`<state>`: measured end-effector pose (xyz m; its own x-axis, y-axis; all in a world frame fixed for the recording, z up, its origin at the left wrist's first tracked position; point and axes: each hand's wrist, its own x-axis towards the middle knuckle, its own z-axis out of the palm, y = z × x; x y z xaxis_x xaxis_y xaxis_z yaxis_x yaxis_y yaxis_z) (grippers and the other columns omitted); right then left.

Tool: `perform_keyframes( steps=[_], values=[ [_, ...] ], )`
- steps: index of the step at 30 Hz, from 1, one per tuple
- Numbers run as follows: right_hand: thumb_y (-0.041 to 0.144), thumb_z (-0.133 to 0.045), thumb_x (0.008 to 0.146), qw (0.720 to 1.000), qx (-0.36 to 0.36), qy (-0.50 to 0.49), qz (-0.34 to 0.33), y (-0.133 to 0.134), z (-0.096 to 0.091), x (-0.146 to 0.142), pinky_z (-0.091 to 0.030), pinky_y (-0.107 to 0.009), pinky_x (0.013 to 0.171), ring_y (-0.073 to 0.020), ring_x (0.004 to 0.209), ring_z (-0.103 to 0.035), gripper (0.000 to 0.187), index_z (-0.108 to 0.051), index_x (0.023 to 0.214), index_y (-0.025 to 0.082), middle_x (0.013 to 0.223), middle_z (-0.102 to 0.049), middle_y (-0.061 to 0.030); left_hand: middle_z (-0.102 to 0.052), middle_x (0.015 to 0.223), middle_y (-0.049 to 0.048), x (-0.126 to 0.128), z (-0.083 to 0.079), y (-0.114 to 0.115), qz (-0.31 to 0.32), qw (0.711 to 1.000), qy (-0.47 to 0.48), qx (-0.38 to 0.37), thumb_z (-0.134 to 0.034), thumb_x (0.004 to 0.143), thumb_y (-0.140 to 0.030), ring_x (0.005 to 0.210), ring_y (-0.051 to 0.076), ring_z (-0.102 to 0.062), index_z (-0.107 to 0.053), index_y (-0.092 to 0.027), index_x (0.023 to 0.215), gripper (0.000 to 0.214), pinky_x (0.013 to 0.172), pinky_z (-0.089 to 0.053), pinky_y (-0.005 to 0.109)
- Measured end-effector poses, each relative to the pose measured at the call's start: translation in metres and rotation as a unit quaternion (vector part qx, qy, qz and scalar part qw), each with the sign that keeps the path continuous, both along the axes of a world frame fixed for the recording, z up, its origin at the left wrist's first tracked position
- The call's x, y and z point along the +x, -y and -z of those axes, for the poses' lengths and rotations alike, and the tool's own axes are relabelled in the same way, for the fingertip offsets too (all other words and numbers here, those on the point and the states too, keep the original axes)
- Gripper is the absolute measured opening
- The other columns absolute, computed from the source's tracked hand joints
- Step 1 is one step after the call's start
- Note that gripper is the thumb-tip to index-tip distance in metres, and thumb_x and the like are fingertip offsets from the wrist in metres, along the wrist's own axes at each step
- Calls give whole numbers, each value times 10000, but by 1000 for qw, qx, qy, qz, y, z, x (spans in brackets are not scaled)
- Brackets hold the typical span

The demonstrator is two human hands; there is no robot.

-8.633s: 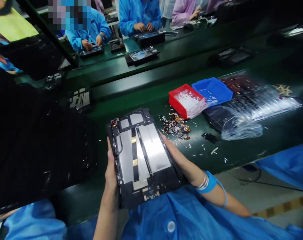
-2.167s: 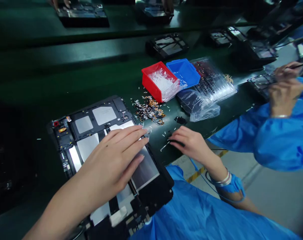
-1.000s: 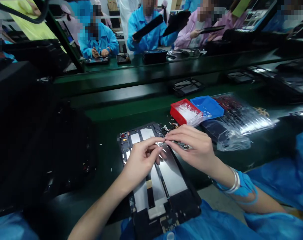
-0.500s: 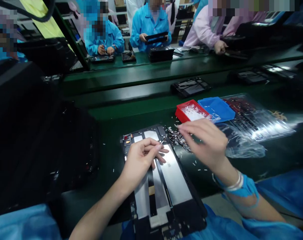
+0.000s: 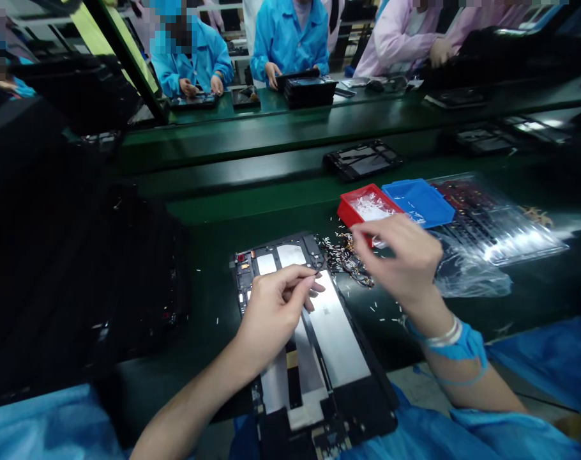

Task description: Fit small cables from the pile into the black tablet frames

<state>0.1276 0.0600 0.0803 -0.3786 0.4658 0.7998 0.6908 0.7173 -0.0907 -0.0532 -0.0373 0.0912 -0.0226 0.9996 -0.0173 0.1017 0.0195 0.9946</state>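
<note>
Lying beneath left hand (image 5: 275,305): tablet (image 5: 344,348)

Across the middle, a dark green bench (image 5: 209,214), glossy, with pale streaks of reflected light. Beyond, running roughly parallel, a raised green ledge (image 5: 199,142); at upper left, a dark slanting post (image 5: 125,59). Farther back, pale shelving (image 5: 360,24), partly hidden. At lower right, greyish floor (image 5: 414,384) and a thin dark cable (image 5: 546,400). Dim toward both sides, brighter at the back.
</note>
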Motion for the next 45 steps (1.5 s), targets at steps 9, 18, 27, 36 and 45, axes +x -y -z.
perform_keyframes(
  steps=[9, 18, 27, 36, 45],
  values=[
    [136, -638, 807, 989, -5, 47, -141, 20, -9, -4, -546, -348, 697, -195, 799, -644, 202, -680, 981, 229, 890, -726, -61, -674, 672, 49, 0, -4, -2, 15, 998, 48, -30, -561, 845, -290, 496, 97, -543, -624, -141, 757, 184, 473, -421, 199],
    [106, -633, 804, 939, -228, -77, -247, 41, -24, -38, -519, -294, 608, -146, 682, -626, 122, -692, 766, 206, 725, -702, -24, -709, 907, 43, -32, -9, 48, -108, 950, -190, 223, -554, 880, -190, 757, 149, -649, -659, -182, 1016, 172, 675, -494, 256],
    [171, -688, 704, 692, -663, -105, -267, 65, -14, -90, -483, -223, 535, -103, 590, -614, 143, -657, 842, 156, 659, -654, 5, -641, 1159, 122, -77, 67, 113, -170, 893, -303, 287, -517, 843, -111, 1061, 249, -605, -567, -180, 1212, 379, 793, -517, 353],
    [170, -673, 701, 769, -599, -66, -215, 66, -7, -103, -423, -207, 482, -86, 547, -541, 155, -666, 855, 165, 628, -631, 19, -573, 1267, 211, -80, 72, 113, -55, 826, -436, 352, -432, 925, -364, 1164, 305, -551, -576, -119, 1223, 412, 862, -525, 399],
    [233, -666, 754, 803, -559, 12, -206, 55, -16, -103, -431, -228, 496, -99, 532, -564, 91, -655, 689, 170, 604, -646, 7, -598, 1225, 230, -76, 76, 109, -53, 826, -429, 361, -414, 942, -351, 1182, 305, -543, -572, -80, 1180, 393, 872, -525, 394]
  ],
)
